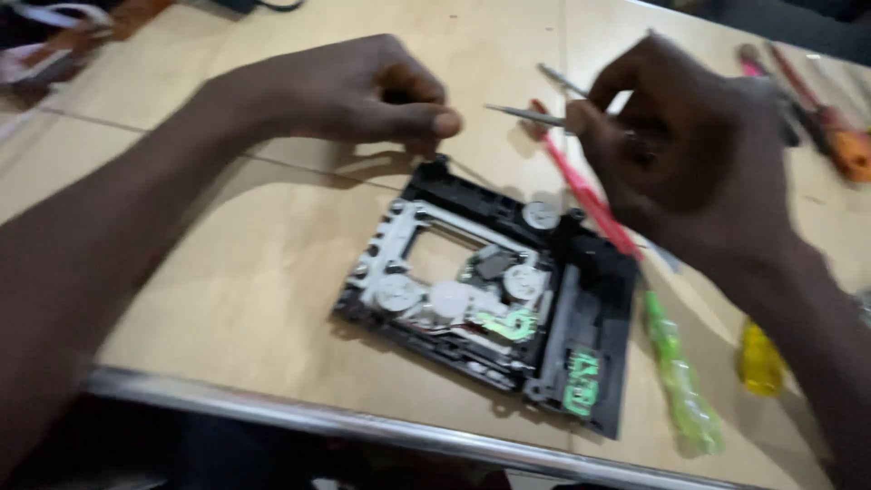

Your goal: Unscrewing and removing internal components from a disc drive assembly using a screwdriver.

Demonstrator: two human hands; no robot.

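A pale wooden table with a metal front edge spreads beneath both hands. Below the fingertips of both hands, flat on the wood, lies a black plastic disc-drive mechanism with a grey metal frame, white gears and small green circuit patches.

The left hand hovers above the far corner of the mechanism, fingers curled in with thumb and forefinger pinched together; whether anything small sits between them cannot be told, and the fingertips hang just above the frame without clearly touching it.

The right hand is off to the right of the left fingertips, its fingers clenched around slim metal tweezers, whose two thin prongs point toward the left thumb and stop near it.

Passing under the right fingers and running toward the person is a screwdriver with a red shaft and a translucent green handle. Right of that handle lies a yellow handle. Beyond the right knuckles rest an orange-handled tool and a pink one.
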